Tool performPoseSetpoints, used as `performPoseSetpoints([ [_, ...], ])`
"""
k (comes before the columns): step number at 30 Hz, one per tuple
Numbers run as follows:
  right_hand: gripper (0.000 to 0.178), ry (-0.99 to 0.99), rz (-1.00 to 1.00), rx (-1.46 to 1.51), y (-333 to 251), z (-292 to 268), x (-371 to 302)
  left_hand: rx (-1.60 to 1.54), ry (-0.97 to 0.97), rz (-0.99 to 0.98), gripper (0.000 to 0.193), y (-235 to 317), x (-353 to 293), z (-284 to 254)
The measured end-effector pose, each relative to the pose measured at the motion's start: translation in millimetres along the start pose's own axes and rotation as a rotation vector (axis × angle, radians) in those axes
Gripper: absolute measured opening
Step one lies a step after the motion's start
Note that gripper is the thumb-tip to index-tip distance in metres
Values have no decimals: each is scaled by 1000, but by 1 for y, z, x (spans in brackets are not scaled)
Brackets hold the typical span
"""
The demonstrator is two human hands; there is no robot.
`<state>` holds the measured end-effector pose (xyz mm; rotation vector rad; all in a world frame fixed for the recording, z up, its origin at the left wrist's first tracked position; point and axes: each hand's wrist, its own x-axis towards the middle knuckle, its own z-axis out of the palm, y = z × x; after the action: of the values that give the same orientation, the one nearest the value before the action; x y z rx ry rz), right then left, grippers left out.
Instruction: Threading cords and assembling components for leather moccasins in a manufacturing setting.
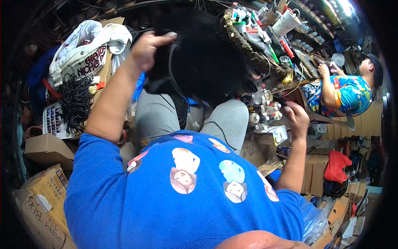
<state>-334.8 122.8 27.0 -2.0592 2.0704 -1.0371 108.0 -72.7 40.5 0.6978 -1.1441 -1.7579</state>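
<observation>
A large black soft item, which looks like a bag [211, 54], lies over my knees, with a thin pale line along its left part. My left hand [146, 49] is closed on its left edge, thumb stretched across it. To the right, away from the black bag, my right hand [297, 119] is raised with its fingers curled together and slightly blurred. What it holds, if anything, I cannot make out. Nearest to it stand several small bottles with white caps [267, 110]. The inside of the black bag is too dark to see.
A cluttered round work stand [248, 45] with tools, pens and a pale cup [287, 21] is at the far right. Another person [346, 89] sits beyond it. At left are a white cloth bag [85, 52], black cords [76, 101] and cardboard boxes [49, 151].
</observation>
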Motion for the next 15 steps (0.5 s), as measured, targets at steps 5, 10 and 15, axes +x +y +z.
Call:
performPoseSetpoints([
  [5, 50, 97, 721, -713, 171, -135, -190, -76, 96, -117, 22, 5, -1, -53],
  [10, 51, 70, 954, 503, 166, -57, -161, 89, -339, -220, 33, -74, -8, 63],
  [15, 33, -351, 548, 811, 14, 63, -76, 192, -718, -356, 35, -138, -1, 146],
])
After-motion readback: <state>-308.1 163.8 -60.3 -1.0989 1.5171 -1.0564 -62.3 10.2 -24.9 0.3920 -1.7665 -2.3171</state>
